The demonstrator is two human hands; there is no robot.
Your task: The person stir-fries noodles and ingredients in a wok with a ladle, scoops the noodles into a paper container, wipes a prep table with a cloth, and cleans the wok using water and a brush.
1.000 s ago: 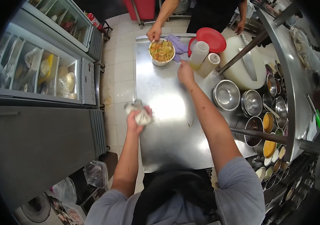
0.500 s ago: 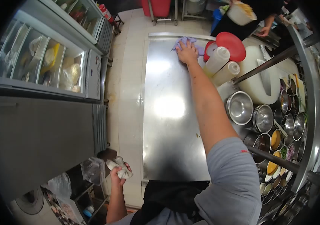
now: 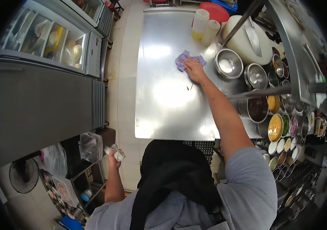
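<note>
My right hand point(image 3: 195, 69) presses down on a purple cloth point(image 3: 182, 60), which lies bunched on the steel table point(image 3: 155, 103). Small green scraps point(image 3: 190, 87) lie on the metal just below that hand. Low on the left, beside the table, my left hand point(image 3: 114, 160) is closed round a crumpled whitish cloth point(image 3: 116, 152). Two squeeze bottles point(image 3: 200, 23) stand behind the purple cloth, in front of a red plate point(image 3: 218, 12).
To the right are steel bowls point(image 3: 228, 63), a white round board point(image 3: 247, 50) with a large knife point(image 3: 252, 36), and several food containers point(image 3: 275, 127) under a metal shelf. Fridges point(image 3: 44, 42) line the left. A fan point(image 3: 24, 175) stands lower left.
My right hand has reached the purple cloth and drawn it nearer along the table. My left hand has dropped beside the table with its cloth. The other person and the food bowl have left view.
</note>
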